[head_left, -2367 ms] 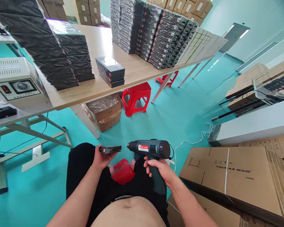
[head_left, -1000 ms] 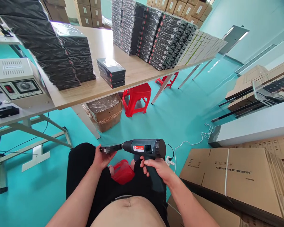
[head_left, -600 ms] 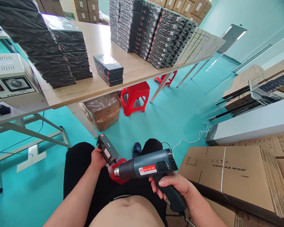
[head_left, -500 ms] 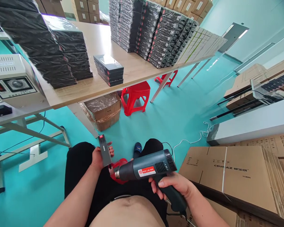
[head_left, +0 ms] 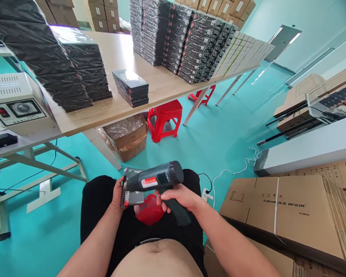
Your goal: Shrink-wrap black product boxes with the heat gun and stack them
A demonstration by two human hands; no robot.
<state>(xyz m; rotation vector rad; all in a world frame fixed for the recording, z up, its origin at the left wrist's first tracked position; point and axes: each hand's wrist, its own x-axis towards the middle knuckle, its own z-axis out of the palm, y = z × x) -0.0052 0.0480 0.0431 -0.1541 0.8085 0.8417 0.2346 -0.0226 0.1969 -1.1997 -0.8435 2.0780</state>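
Over my lap, my left hand [head_left: 118, 192] grips a flat dark box [head_left: 136, 198] by its left edge, with a broad printed face turned up. My right hand [head_left: 175, 198] is wrapped round the handle of a dark teal heat gun [head_left: 158, 176] with a red and white label. The gun lies level and its nozzle end points left, over the box, hiding part of it. Whether the nozzle touches the box I cannot tell. Below the box, between my legs, shows a red stool seat [head_left: 151, 211].
Ahead, a wooden table [head_left: 100, 111] bears a short stack of boxes [head_left: 131, 87] and tall piles of wrapped black boxes [head_left: 187, 42]. A grey control unit [head_left: 20, 104] stands left. Flattened cartons [head_left: 256, 204] lie right, near a white cable [head_left: 230, 171]. A red stool [head_left: 165, 119] stands under the table edge.
The heat gun has moved left and up, so its nozzle end is now over the box. My left hand has turned the box from its narrow side to its broad face.
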